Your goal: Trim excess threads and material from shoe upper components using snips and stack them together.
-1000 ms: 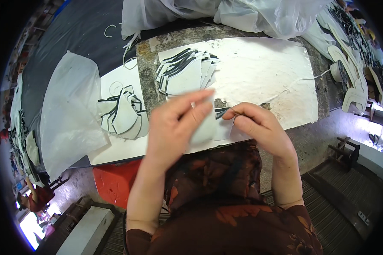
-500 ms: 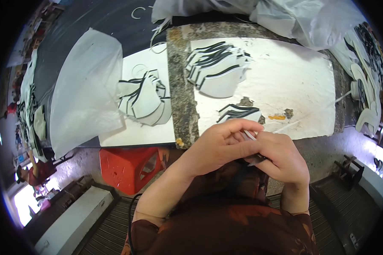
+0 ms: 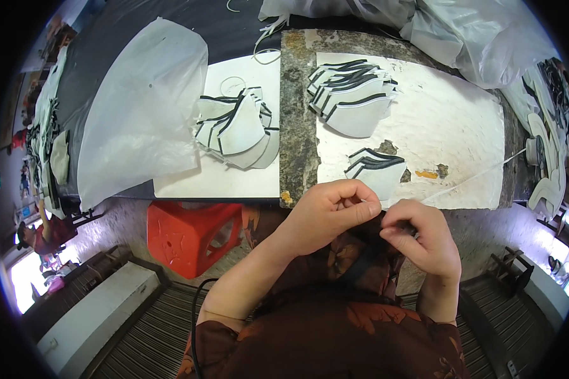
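My left hand [image 3: 338,211] is in front of the table's near edge, thumb and forefinger pinched together; whatever they grip is too small to make out. Close by on the right, my right hand [image 3: 427,240] is curled with its thumb near the forefinger, and its contents are hidden. A thin white strip [image 3: 464,184] stretches from the right side of the table toward my hands. Just beyond my left fingers lie a few pale curved pieces with black edging [image 3: 380,175]. Farther back is a bigger overlapping pile of such pieces [image 3: 355,107].
Another pile of black-edged pieces [image 3: 237,136] rests on a white board [image 3: 177,183] at the left, beside a translucent plastic sheet [image 3: 136,120]. Plastic bags [image 3: 474,44] cover the back right. A white roll [image 3: 532,151] sits at the right edge. Below the table stands a red stool [image 3: 186,243].
My hands were together with a small white strip and a greyish pointed thing showing between them; now they are apart and neither shows. The head view has shifted slightly.
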Available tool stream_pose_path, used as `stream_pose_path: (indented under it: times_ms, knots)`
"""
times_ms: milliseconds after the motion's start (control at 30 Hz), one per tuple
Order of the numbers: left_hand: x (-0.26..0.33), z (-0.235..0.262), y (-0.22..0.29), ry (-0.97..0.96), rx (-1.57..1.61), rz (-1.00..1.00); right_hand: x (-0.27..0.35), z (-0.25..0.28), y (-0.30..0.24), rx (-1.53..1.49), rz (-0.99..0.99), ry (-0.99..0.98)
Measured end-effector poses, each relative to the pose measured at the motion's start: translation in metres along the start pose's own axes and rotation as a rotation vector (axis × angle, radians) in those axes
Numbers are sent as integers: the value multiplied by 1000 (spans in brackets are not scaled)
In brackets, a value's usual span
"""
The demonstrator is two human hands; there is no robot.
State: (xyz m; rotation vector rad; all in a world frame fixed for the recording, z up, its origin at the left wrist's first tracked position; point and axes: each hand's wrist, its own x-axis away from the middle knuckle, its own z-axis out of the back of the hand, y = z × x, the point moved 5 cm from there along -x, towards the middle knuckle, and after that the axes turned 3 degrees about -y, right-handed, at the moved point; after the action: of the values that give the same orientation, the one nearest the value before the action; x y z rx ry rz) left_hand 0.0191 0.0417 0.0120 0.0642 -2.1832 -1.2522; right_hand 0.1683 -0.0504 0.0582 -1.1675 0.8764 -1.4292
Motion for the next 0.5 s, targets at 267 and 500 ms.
stream_pose_path:
  times_ms: [267, 500]
  knots:
    - [26, 16, 23, 311, -593, -494, 0, -9, 11, -333, -285, 76]
    - [66, 114, 40, 1179, -1129, -332, 0, -15, 21, -375, -323, 119]
